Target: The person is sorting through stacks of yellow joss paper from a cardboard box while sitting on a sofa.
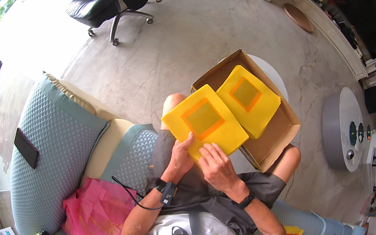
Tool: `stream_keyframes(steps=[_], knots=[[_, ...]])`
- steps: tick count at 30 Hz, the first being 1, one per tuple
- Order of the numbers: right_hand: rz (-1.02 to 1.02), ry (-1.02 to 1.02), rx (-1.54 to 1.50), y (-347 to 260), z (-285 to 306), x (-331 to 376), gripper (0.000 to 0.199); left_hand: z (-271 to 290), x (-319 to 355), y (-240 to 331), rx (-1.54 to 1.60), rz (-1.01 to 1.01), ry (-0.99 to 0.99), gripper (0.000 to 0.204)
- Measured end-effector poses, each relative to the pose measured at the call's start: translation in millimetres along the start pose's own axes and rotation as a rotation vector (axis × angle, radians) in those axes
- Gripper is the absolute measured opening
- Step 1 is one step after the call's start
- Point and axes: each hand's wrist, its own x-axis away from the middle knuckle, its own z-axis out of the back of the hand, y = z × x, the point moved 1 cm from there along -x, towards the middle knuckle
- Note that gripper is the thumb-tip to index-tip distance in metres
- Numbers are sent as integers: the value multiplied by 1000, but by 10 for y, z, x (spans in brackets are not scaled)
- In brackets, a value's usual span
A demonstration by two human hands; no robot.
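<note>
Yellow paper sheet (208, 124) matt, smooth; beneath it brown cardboard box (276, 136), dull; sofa (52, 152) quilted cloth; floor (177, 46) glossy marble.

yellow packet (209, 126), orange square, in both hands | twin packet (248, 99) in open cardboard box (278, 138) (on lap) | dark phone (26, 148) on sofa

Yellow paper packet (209, 126): flat, square, bright yellow, with an orange square frame around a duller yellow-green centre. Tilted diamond-wise above the lap, its near corner gripped between both hands, its far edge overlapping the box rim.

Second yellow packet (249, 99): same kind and markings, lying flat and slightly askew inside the box, just beside the first.

Cardboard box (277, 131): brown, shallow, open-topped, flaps up, resting across the knees, its bare floor showing at the near end.
</note>
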Motion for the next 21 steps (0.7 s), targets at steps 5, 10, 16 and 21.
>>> stream_keyframes(steps=[5, 10, 16, 21], knots=[[-23, -3, 19, 8, -24, 9, 15, 118, -36, -29, 7, -17, 41, 32], [2, -9, 38, 18, -52, 85, 23, 141, -60, -27, 12, -31, 62, 33], [46, -124, -81, 40, 129, 217, 26, 169, -65, -29, -42, -16, 76, 35], [-46, 126, -119, 458, 386, 309, 16, 143, -67, -18, -33, -26, 19, 40]])
